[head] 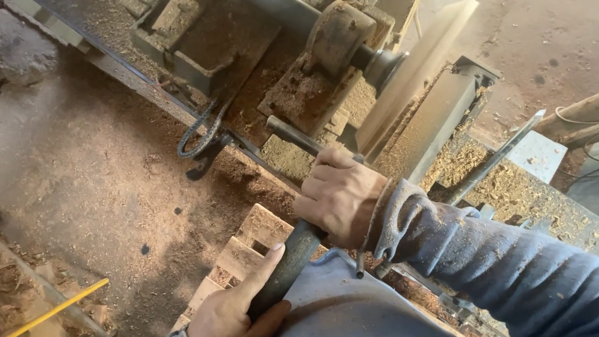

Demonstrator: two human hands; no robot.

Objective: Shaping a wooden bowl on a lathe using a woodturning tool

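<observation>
Faded blue long sleeves (sawdust-flecked), ribbed cuffs, bare hands

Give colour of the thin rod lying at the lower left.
Yellow. The thin rod shows plainly in the head view, left of the left hand.

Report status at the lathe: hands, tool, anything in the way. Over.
Left hand shut on long turning tool near its butt. Right hand shut on it further up. Tip toward wooden disc on lathe. Sawdust piled around; contact point hidden.
</observation>
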